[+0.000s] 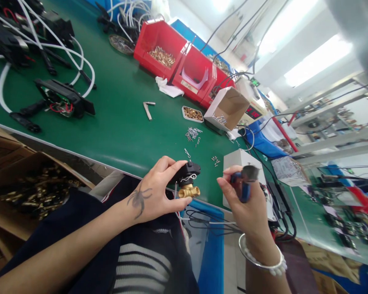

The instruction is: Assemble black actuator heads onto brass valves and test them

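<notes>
My left hand (159, 188) is closed on a brass valve (188, 191) topped by a black housing (191, 168), at the table's front edge. A silver R-shaped spring clip (188, 178) sits across the joint between housing and brass. To the right, my right hand (251, 204) grips what look like blue-handled pliers (245, 190), apart from the valve. Their dark metal head is blurred. A loose spring clip (187, 153) lies just beyond the valve, with a small pile of clips (192, 133) farther back. Several small screws (216, 160) lie between my hands.
Red bins (159, 49) line the back, near a tray of brass parts (192, 114) and an open cardboard box (228, 107). A bent metal piece (147, 110) lies mid-table. Black housings with white cables (64, 100) occupy the left. A white box (237, 157) stands behind my right hand.
</notes>
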`<state>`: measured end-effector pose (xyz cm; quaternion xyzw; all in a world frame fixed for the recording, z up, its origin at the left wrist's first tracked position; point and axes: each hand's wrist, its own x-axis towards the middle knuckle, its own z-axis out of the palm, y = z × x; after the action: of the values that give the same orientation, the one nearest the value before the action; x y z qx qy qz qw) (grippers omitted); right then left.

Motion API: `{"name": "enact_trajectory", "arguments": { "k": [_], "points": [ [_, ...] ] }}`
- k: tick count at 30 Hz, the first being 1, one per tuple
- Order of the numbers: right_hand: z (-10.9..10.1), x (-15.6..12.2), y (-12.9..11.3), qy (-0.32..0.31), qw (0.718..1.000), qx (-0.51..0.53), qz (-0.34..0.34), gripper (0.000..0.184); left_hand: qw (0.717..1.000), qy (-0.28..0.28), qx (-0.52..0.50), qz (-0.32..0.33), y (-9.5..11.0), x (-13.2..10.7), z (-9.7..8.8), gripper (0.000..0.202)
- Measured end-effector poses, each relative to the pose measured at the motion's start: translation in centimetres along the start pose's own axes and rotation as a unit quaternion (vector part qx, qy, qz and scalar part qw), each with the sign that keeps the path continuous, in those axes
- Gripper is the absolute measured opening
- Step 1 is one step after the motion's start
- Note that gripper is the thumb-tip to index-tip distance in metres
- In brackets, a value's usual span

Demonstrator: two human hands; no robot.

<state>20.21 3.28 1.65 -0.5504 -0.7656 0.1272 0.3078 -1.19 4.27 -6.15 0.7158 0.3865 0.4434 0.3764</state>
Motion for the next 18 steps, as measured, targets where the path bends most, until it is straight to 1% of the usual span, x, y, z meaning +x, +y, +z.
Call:
{"name": "enact_trajectory", "arguments": {
  "k": [1,3,5,6,11,14,16,18],
  "points": [
    [0.2,0.3,-0.2,-0.004,0.999,0.042,-0.015,0.017,1.000,0.004,0.004,0.003,0.1,0.0,0.0,0.068],
    [0.8,0.9,-0.5,-0.061,0.991,0.106,-0.057,0.019,1.000,0.006,0.018,0.003,0.2,0.0,0.1,0.067],
    [1.5,1.4,-0.6,-0.111,0.982,0.129,-0.082,0.021,1.000,0.001,0.031,-0.001,0.4,0.0,0.1,0.067],
    [1.7,1.6,-0.7,-0.120,0.981,0.130,-0.084,0.022,0.999,-0.002,0.034,-0.003,0.5,0.0,0.1,0.068],
    [2.2,2.1,-1.4,-0.103,0.987,0.102,-0.070,0.025,0.999,0.001,0.032,0.000,0.8,-0.1,0.1,0.068],
    [2.1,2.0,-2.3,-0.116,0.988,0.080,-0.060,0.025,0.999,0.013,0.036,-0.003,0.9,-0.3,0.2,0.068],
    [1.5,1.8,-2.9,-0.121,0.990,0.065,-0.035,0.021,0.999,0.020,0.027,-0.003,0.9,-0.4,0.3,0.067],
    [0.5,1.5,-3.3,-0.096,0.994,0.053,0.011,0.018,1.000,0.027,0.010,0.002,0.9,-0.5,0.3,0.060]
  ]
}}
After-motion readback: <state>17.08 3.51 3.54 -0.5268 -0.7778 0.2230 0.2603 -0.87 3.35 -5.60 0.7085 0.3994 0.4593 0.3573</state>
